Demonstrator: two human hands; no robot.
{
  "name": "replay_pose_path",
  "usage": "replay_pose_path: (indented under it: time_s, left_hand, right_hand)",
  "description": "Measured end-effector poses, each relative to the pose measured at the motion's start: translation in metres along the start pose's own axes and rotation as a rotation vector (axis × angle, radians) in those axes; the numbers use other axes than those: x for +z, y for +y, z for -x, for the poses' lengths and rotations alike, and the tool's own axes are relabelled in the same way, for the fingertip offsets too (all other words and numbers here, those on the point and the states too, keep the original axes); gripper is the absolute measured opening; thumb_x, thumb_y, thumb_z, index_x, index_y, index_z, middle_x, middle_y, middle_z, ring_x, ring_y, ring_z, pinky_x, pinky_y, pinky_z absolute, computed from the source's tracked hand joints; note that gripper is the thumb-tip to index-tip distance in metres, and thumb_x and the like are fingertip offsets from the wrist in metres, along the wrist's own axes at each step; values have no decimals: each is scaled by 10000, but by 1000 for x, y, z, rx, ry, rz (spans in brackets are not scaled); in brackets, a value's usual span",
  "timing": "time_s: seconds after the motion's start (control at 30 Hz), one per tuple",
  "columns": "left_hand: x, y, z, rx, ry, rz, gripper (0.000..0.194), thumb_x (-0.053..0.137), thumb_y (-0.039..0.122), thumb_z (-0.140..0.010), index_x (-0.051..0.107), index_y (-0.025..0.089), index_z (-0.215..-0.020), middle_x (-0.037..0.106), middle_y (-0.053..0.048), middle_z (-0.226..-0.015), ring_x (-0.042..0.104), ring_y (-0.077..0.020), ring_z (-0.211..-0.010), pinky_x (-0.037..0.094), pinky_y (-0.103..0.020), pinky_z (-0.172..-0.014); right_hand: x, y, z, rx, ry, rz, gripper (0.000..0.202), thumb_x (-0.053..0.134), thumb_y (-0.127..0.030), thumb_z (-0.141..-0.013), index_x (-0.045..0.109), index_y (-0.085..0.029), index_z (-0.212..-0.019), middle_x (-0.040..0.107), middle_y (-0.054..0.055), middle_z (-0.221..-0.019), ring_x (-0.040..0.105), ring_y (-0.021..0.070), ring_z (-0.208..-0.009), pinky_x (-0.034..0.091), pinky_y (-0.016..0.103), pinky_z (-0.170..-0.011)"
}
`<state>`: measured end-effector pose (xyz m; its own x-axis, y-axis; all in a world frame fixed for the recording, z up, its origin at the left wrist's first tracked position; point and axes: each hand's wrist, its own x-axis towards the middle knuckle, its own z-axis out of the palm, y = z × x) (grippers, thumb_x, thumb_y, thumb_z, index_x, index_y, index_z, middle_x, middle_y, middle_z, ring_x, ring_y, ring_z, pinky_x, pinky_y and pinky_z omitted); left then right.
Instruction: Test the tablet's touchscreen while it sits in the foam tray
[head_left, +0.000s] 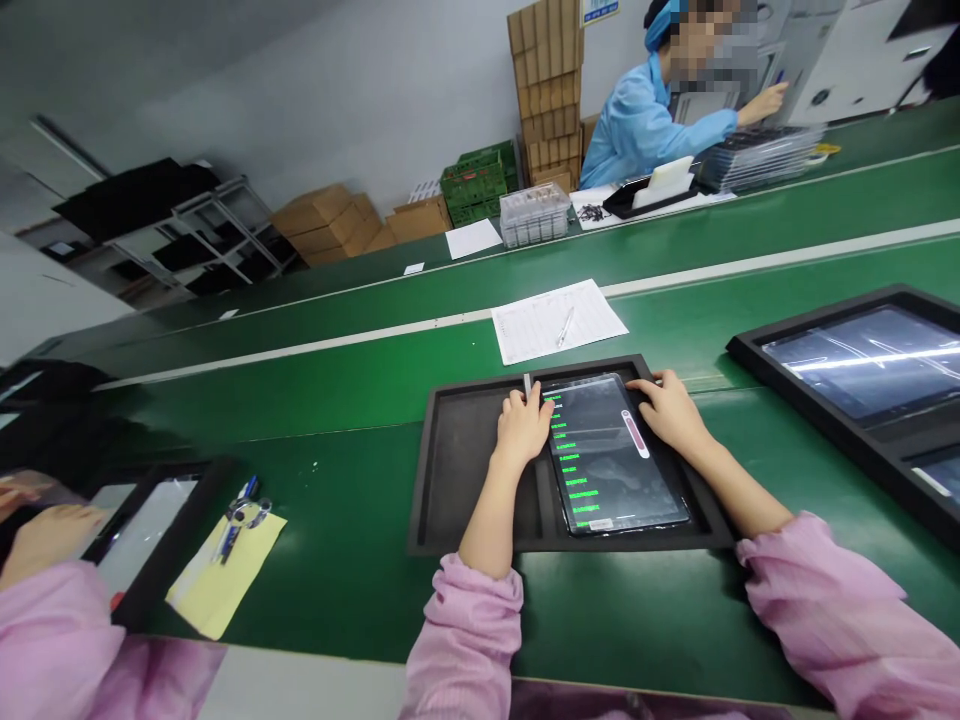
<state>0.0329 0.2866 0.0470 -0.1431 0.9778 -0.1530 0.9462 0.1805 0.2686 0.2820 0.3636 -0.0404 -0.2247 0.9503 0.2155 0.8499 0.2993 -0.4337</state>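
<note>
A tablet [611,465] with a lit dark screen lies in the right-hand compartment of a black foam tray [476,470]. Green lines of text run down the screen's left side, and a pinkish bar sits near its right side. At the tablet's upper left edge is my left hand [520,430], open, its thumb at the screen border and its index finger stretched out beside a small pale strip [527,384]. My right hand [670,410] is open at the upper right, thumb near the tablet's edge, other fingers over the tray rim. The tray's left compartment holds nothing visible.
A paper sheet [555,322] with a pen lies beyond the tray. Another tray with tablets [870,365] stands at right. At left are a yellow paper [225,590] with pens and a neighbour's hands [49,540]. A co-worker [637,120] in blue sits across the green bench.
</note>
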Motion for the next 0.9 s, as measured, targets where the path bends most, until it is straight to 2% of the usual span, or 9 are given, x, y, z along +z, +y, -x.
replay_pose_path:
  time_s: [0.3, 0.73, 0.9]
  left_hand:
    - [0, 3, 8, 29, -27, -108, 616, 321, 464, -1086, 292, 179, -1632, 504, -193, -1439, 508, -325, -1325, 457, -443, -1091]
    - [0, 0, 9, 26, -19, -111, 607, 319, 453, -1082, 305, 182, -1624, 499, -200, -1467, 510, -331, -1342, 465, -453, -1086]
    - [0, 0, 7, 14, -1, -108, 601, 309, 456, -1073, 323, 190, -1612, 517, -202, -1456, 518, -337, -1324, 477, -473, -1075]
  right_hand:
    - [1, 1, 2, -13, -10, -16, 448, 522, -96, -852, 705, -157, -1256, 496, 174, -1222, 535, 344, -1134, 493, 460, -1000]
    - [7, 1, -1, -23, 21, -38, 438, 532, -62, -847, 744, -181, -1211, 516, 143, -1181, 569, 309, -1100, 486, 438, -1043]
    - [7, -5, -4, -38, 46, -51, 445, 525, -64, -803, 756, -171, -1168, 530, 158, -1152, 580, 329, -1102, 495, 460, -1029]
